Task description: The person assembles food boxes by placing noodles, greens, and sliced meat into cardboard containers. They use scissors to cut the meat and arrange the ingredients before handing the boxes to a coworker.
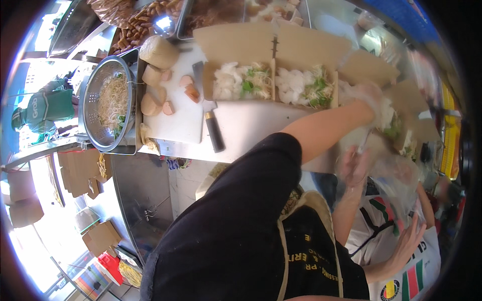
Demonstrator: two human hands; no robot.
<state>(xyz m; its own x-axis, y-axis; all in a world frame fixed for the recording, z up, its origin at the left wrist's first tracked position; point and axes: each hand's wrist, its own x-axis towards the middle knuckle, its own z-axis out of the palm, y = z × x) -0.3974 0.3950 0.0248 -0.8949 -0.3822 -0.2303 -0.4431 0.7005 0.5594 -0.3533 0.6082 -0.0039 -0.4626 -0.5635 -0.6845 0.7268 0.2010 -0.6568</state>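
Note:
My left arm, in a black sleeve, stretches rightward across the work surface. My left hand (369,100), in a clear plastic glove, is over a brown cardboard box of white food and green herbs (391,125); motion blurs its fingers. Low on the right, my right hand (405,245) is bare, its fingers closed at the lower edge of a clear plastic bag (399,180). Left of my left hand are two open boxes holding white food (228,83), bean sprouts (319,90) and green leaves. A co-worker's hand (353,168) holds a thin object near the bag.
A black-handled knife (213,130) lies at the edge of a white cutting board (175,120) with pale meat rolls (153,103) and cut pieces. A steel colander (90,120) holds sprouts. Metal trays (186,20) stand behind. A co-worker in a white shirt (416,271) stands close on the right.

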